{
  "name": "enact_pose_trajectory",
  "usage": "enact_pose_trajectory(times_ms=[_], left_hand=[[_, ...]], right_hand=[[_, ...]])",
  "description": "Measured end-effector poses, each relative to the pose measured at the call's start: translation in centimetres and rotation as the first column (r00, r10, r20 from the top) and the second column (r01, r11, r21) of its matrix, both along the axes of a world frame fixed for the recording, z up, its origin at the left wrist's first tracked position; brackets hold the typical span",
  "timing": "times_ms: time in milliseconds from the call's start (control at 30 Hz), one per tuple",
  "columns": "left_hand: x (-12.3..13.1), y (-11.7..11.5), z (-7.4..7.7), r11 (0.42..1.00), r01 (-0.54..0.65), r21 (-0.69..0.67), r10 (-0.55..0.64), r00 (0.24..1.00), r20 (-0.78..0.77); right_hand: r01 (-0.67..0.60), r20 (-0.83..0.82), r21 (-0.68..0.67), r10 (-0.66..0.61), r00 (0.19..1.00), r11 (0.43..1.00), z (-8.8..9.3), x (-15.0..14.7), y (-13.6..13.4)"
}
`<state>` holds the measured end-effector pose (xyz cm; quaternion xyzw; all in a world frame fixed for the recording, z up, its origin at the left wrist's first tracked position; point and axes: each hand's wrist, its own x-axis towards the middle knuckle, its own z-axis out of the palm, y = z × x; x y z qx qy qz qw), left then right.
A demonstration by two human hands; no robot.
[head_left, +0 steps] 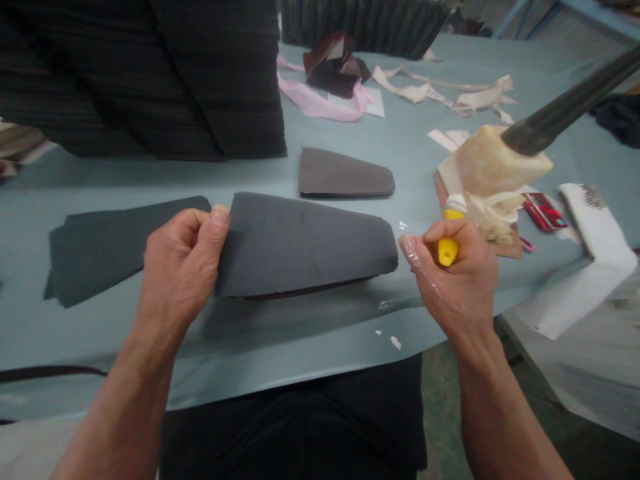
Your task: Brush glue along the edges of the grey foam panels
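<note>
A dark grey tapered panel [310, 247] lies in front of me, its wide end to the left, with a darker layer showing beneath its front edge. My left hand [187, 260] is closed at that wide end, thumb on top and fingers curled by the edge. In my right hand [457, 277] is a yellow-handled brush [447, 251], pale at its far end; the fist is closed round the handle. The right thumb, coated with something shiny, is close to the panel's narrow end. More dark tapered panels [105, 250] lie fanned out left of my left hand.
A smaller brown-grey tapered piece [345, 175] lies behind the panel. Tall dark stacks [150, 80] stand at the back left. To the right are a crusted pale block [490, 160] with a dark bar rising from it, a red packet [545, 212] and folded white card [590, 247].
</note>
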<state>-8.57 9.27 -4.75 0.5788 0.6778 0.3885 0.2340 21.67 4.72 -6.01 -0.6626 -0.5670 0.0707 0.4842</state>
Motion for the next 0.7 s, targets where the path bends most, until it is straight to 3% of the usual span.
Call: enact_pose_trajectory(times_ms=[700], left_hand=[[0.7, 0.1, -0.4, 1.0, 0.0, -0.017, 0.003, 0.992, 0.128]], right_hand=[[0.032, 0.037, -0.034, -0.031, 0.999, 0.999, -1.3, 0.6, -0.3]])
